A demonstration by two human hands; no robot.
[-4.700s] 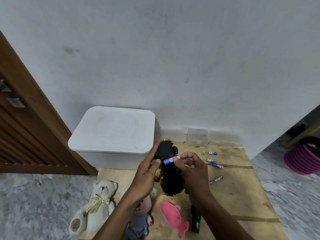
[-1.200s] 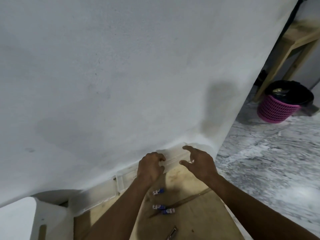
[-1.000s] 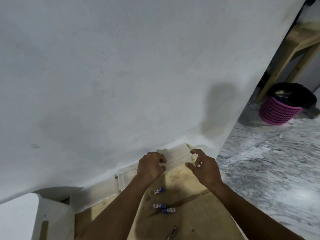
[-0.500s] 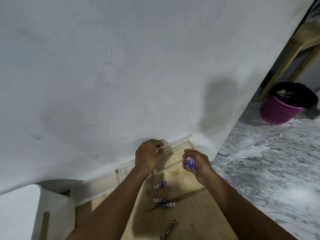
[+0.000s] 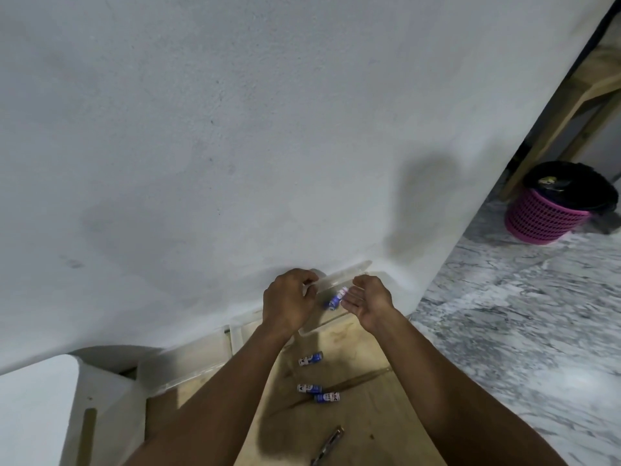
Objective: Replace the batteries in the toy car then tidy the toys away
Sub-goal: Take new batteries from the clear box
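My left hand [image 5: 289, 302] grips the edge of a small clear plastic box [image 5: 339, 280], held tilted against the base of the wall. My right hand [image 5: 368, 299] is beside it with fingers spread flat. Blue-and-white batteries [image 5: 336, 299] sit at its fingertips, over the box's opening; whether they still touch the fingers is unclear. Three more batteries [image 5: 311, 359] lie loose on the wooden board [image 5: 369, 415] below. The toy car and the soft toys are out of view.
A screwdriver [image 5: 327, 445] lies on the board near the bottom edge. A white lidded bin [image 5: 33, 415] stands at the lower left, another clear box [image 5: 237, 331] against the wall. To the right are marble floor, a pink basket [image 5: 544, 220] and wooden furniture legs.
My left hand lifted the clear box off the board. My right hand picked batteries out of it, then spread its fingers so the batteries now sit at the fingertips over the box.
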